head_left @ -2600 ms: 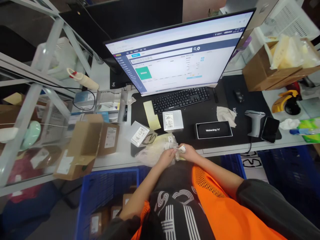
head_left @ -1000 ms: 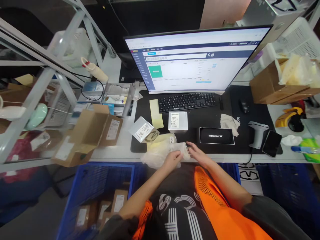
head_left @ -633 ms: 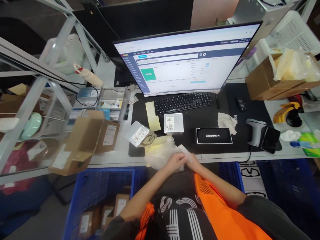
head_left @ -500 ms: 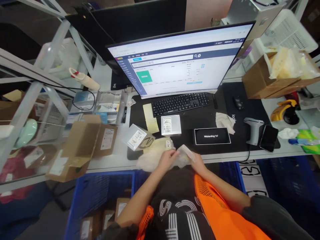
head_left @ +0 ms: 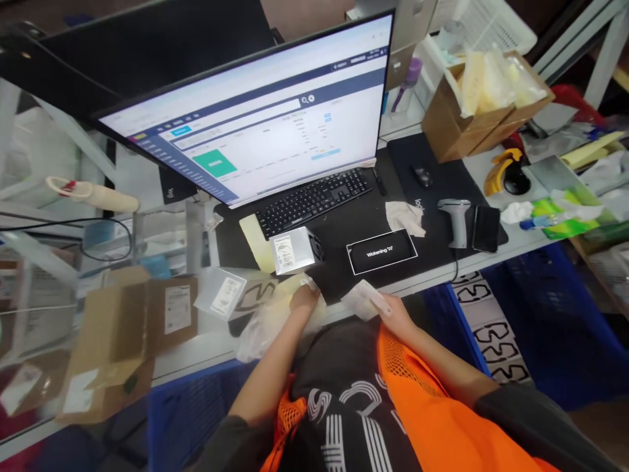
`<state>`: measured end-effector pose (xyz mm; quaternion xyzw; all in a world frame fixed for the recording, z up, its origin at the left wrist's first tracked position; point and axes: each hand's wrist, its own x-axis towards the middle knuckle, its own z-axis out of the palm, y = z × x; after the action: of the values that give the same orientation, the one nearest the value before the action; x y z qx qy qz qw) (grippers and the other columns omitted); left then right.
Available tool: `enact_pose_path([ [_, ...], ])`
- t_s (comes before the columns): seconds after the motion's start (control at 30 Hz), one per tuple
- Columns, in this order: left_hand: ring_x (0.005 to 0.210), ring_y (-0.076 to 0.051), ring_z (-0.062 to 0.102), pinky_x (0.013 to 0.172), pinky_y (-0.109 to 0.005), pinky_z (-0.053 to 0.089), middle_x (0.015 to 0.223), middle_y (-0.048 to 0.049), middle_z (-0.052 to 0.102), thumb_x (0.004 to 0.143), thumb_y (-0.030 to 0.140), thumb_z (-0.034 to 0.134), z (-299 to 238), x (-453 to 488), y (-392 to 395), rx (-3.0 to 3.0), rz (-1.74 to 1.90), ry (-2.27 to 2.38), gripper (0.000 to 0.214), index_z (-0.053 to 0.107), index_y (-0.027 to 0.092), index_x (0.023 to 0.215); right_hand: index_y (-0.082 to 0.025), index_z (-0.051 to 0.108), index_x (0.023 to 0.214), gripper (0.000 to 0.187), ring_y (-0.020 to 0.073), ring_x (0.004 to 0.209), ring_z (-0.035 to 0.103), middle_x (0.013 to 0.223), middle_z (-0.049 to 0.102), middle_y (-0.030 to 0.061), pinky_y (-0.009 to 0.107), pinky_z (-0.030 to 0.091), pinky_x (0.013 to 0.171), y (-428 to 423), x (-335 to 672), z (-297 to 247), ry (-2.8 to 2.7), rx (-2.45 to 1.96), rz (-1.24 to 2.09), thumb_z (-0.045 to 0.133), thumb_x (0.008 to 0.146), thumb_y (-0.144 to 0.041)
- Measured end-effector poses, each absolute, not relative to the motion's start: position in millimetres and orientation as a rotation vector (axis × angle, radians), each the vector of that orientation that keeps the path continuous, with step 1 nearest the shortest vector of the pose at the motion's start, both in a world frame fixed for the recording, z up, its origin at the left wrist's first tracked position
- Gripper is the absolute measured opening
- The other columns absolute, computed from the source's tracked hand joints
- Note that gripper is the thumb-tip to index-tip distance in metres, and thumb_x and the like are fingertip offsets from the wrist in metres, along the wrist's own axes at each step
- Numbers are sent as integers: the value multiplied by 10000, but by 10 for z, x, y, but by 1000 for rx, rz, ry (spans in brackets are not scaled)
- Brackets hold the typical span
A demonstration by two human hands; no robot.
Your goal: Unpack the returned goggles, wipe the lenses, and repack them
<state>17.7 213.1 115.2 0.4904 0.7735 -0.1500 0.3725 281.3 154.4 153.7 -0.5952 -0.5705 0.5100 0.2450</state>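
My right hand (head_left: 396,313) is closed on a small clear plastic pouch (head_left: 363,300) at the desk's front edge. My left hand (head_left: 303,299) rests on a pile of yellowish plastic bags (head_left: 268,316), fingers curled on the top one. Just beyond my left hand a small white box with a label (head_left: 291,251) stands on the black desk mat (head_left: 344,223). A black box with white lettering (head_left: 382,251) lies beyond my right hand.
A monitor (head_left: 255,124) and keyboard (head_left: 312,200) stand behind. A barcode scanner (head_left: 456,219) and phone (head_left: 485,227) lie to the right. A cardboard box of bags (head_left: 479,105) sits at the back right, open cartons (head_left: 132,328) at the left. Blue crates (head_left: 540,321) stand below the desk.
My hands have parted: the right holds the small pouch off to the right, the left went to the bag pile. The view swung right.
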Motion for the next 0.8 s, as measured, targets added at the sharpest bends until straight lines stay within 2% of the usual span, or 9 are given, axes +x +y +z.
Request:
enact_pose_path([
  [0.2, 1038, -225, 639, 921, -451, 532, 1145, -97, 651, 961, 460, 563, 1148, 221, 2191, 1220, -469, 2079, 375, 624, 136, 1140, -171, 670, 742, 258, 224, 663, 634, 695, 682, 36, 269, 444, 588, 1551, 2779, 1529, -1506, -1559, 1414, 535, 876, -346],
  [0.4, 1044, -227, 633, 908, -442, 540, 1158, -95, 640, 943, 404, 610, 1133, 205, 2265, 1208, -473, 2094, 334, 620, 138, 1145, -174, 690, 745, 250, 228, 667, 640, 690, 687, 31, 277, 463, 598, 1543, 2818, 1522, -1457, -1532, 1434, 569, 868, -355],
  [0.5, 1028, -222, 637, 888, -424, 548, 1148, -92, 639, 940, 376, 621, 1111, 160, 2257, 1188, -438, 2094, 313, 618, 139, 1144, -173, 722, 815, 254, 242, 695, 658, 732, 712, 41, 291, 489, 611, 1524, 2796, 1543, -1404, -1540, 1435, 579, 868, -376],
  [0.6, 987, -210, 646, 856, -396, 555, 1101, -80, 649, 939, 377, 623, 1089, 81, 2218, 1175, -352, 2073, 294, 627, 141, 1114, -166, 729, 870, 307, 256, 728, 674, 766, 727, 54, 314, 521, 644, 1526, 2695, 1581, -1326, -1565, 1408, 579, 876, -433],
  [0.8, 800, -156, 643, 756, -337, 555, 906, -33, 662, 953, 417, 592, 1163, -105, 1929, 1164, -65, 2026, 293, 642, 128, 957, -150, 705, 823, 487, 271, 714, 686, 726, 713, 90, 355, 567, 663, 1512, 2418, 1704, -1130, -1619, 1312, 559, 868, -613],
])
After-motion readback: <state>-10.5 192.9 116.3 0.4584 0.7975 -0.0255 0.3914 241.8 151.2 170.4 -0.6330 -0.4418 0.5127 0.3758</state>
